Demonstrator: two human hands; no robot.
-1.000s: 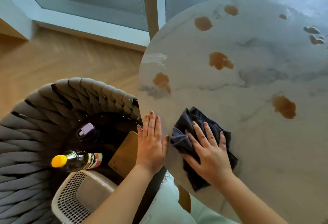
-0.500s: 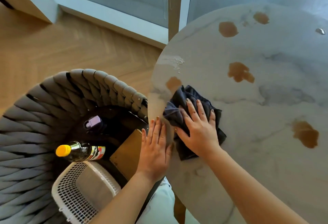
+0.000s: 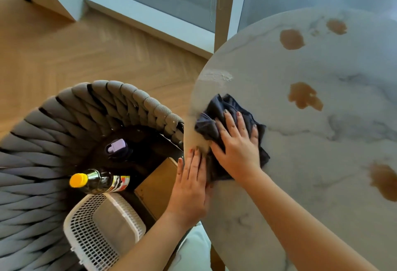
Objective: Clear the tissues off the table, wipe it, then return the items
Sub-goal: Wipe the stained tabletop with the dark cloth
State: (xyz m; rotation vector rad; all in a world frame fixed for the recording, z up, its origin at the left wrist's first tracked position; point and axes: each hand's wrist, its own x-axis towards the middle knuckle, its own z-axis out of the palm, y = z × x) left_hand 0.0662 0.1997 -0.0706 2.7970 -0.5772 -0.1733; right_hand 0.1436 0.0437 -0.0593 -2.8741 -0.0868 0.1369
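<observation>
A round pale marble table (image 3: 322,217) carries several brown stains (image 3: 305,96). My right hand (image 3: 236,148) presses flat on a crumpled dark blue cloth (image 3: 217,116) at the table's left edge. My left hand (image 3: 191,187) lies flat on the table's rim just below the cloth, fingers together and holding nothing. On the woven grey chair (image 3: 71,120) to the left lie a dark sauce bottle with a yellow cap (image 3: 101,181), a dark bottle with a purple cap (image 3: 118,147), a brown box (image 3: 159,184) and a white mesh basket (image 3: 101,232).
Wooden floor (image 3: 86,51) stretches beyond the chair. A window frame and a post (image 3: 222,13) stand behind the table. My pale trouser leg (image 3: 193,249) shows between chair and table. No tissues are in view.
My right hand has pushed the cloth up and to the left, over the brown stain near the table's left edge. My left hand has stayed on the rim.
</observation>
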